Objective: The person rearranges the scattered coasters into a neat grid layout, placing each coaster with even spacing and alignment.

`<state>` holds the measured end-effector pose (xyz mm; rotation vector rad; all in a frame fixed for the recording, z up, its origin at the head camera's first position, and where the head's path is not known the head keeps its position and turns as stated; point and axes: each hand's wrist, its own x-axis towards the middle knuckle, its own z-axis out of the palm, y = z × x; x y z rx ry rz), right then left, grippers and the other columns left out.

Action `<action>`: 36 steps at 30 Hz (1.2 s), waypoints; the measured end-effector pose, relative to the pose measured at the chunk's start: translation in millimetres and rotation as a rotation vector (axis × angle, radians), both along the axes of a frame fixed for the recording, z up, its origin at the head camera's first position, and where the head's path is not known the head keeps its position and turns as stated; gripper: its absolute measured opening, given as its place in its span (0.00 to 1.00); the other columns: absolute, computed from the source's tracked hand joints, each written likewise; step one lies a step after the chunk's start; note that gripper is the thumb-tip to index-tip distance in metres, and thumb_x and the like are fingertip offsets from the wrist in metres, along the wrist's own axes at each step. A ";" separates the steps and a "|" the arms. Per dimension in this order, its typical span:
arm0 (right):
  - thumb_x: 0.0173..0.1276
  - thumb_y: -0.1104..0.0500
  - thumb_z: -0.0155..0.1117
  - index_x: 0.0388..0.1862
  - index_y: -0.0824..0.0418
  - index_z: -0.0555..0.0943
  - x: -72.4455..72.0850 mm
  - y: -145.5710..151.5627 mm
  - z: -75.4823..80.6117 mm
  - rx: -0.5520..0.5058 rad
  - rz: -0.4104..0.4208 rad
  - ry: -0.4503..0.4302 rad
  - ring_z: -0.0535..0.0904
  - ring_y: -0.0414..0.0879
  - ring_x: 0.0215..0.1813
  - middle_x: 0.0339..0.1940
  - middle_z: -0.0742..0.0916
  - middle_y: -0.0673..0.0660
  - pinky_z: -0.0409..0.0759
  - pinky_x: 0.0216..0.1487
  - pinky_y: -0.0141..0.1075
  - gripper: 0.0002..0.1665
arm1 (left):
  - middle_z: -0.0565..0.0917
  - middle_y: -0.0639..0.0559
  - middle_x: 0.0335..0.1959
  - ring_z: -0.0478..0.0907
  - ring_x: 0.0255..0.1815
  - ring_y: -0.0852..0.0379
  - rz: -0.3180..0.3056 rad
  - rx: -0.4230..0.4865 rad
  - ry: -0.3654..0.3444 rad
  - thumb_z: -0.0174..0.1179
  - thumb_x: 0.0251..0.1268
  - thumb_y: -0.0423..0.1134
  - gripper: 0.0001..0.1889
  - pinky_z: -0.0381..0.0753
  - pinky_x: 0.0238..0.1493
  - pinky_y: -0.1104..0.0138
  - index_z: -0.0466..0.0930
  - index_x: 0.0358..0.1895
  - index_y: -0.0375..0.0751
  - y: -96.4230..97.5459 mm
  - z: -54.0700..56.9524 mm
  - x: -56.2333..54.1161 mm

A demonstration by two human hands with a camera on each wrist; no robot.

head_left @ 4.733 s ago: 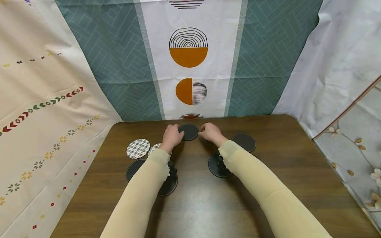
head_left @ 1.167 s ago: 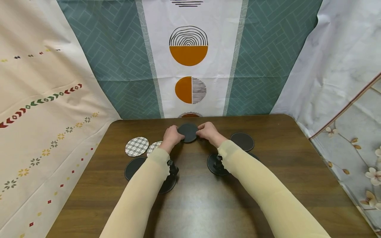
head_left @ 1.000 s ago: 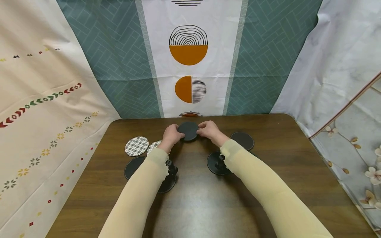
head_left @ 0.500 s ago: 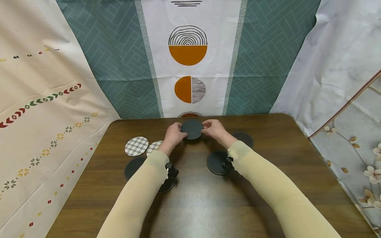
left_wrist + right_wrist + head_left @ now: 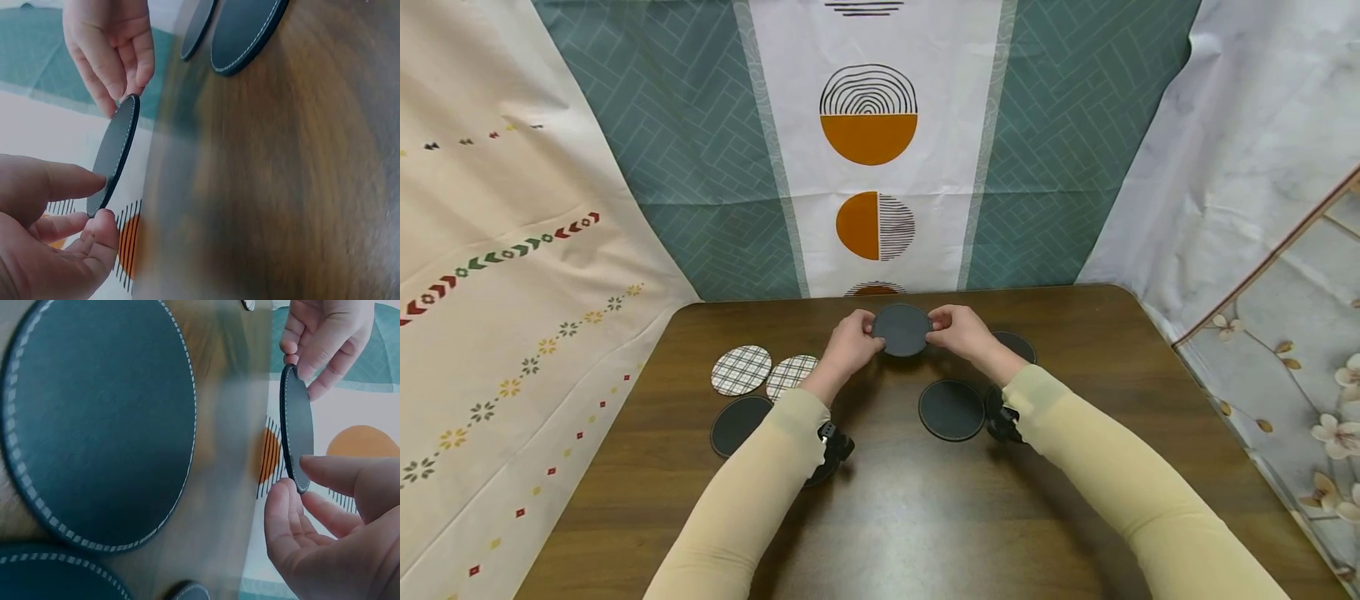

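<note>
A round dark coaster [image 5: 902, 330] with a stitched rim is held above the far part of the table, between both hands. My left hand [image 5: 852, 340] pinches its left edge with thumb and fingers. On the opposite edge, my right hand [image 5: 962, 332] pinches it the same way. Seen edge-on in the left wrist view, the coaster [image 5: 114, 153] has the left hand [image 5: 59, 231] below it and the right hand [image 5: 112, 47] above. In the right wrist view the coaster [image 5: 297, 425] stands clear of the tabletop, with the right hand [image 5: 350, 525] nearest the camera.
Two white plaid coasters [image 5: 741, 371] lie at the left, with a dark coaster [image 5: 737, 425] just below them. Another dark coaster [image 5: 951, 410] lies right of centre. More dark ones are partly covered by the arms, including one [image 5: 1018, 343] behind the right wrist. Patterned cloths [image 5: 872, 192] hang behind the table [image 5: 910, 517].
Earlier the coaster lay on the table with a hand at each side. Both hands have since lifted it and shifted it slightly right, uncovering more of the second plaid coaster.
</note>
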<state>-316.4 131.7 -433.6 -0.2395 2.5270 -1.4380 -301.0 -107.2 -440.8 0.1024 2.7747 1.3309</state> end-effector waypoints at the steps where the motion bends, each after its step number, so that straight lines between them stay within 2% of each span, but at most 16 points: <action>1: 0.79 0.65 0.70 0.76 0.71 0.77 0.9 2.2 0.1 0.008 0.001 0.005 0.78 0.62 0.69 0.66 0.83 0.69 0.81 0.68 0.53 0.30 | 0.80 0.37 0.60 0.76 0.60 0.42 -0.003 0.005 0.000 0.69 0.77 0.33 0.28 0.78 0.67 0.51 0.74 0.75 0.30 2.0 0.4 1.3; 7: 0.79 0.64 0.70 0.77 0.70 0.77 8.2 15.0 0.6 0.058 0.000 0.039 0.79 0.62 0.69 0.66 0.84 0.69 0.78 0.70 0.55 0.30 | 0.80 0.37 0.58 0.78 0.58 0.43 -0.033 0.017 0.019 0.69 0.75 0.30 0.28 0.80 0.65 0.53 0.74 0.75 0.29 12.6 2.0 8.0; 16: 0.80 0.63 0.69 0.78 0.69 0.76 17.6 32.4 -1.0 0.101 0.002 0.058 0.79 0.62 0.68 0.66 0.84 0.68 0.76 0.70 0.57 0.31 | 0.79 0.40 0.52 0.82 0.54 0.45 -0.068 0.040 0.068 0.71 0.71 0.27 0.25 0.81 0.60 0.54 0.77 0.68 0.27 26.2 0.6 10.7; 22: 0.80 0.63 0.69 0.77 0.69 0.77 19.6 43.0 -5.3 0.157 -0.001 0.090 0.81 0.62 0.67 0.65 0.85 0.67 0.78 0.69 0.57 0.30 | 0.80 0.40 0.52 0.78 0.55 0.43 -0.087 0.039 0.059 0.71 0.71 0.28 0.23 0.78 0.62 0.53 0.77 0.65 0.29 35.5 -2.2 12.1; 28: 0.80 0.62 0.70 0.75 0.69 0.78 18.6 51.2 -7.2 0.204 -0.002 0.134 0.82 0.62 0.65 0.63 0.86 0.67 0.79 0.67 0.57 0.29 | 0.81 0.39 0.53 0.78 0.55 0.42 -0.099 0.028 0.054 0.71 0.71 0.28 0.23 0.79 0.63 0.52 0.77 0.65 0.29 44.1 -5.5 11.4; 36: 0.79 0.64 0.70 0.72 0.70 0.81 17.0 57.0 -10.8 0.269 0.015 0.161 0.83 0.61 0.61 0.59 0.87 0.66 0.80 0.64 0.56 0.26 | 0.81 0.40 0.51 0.78 0.53 0.43 -0.102 0.012 0.035 0.73 0.70 0.29 0.23 0.79 0.63 0.52 0.77 0.63 0.30 51.3 -16.0 9.1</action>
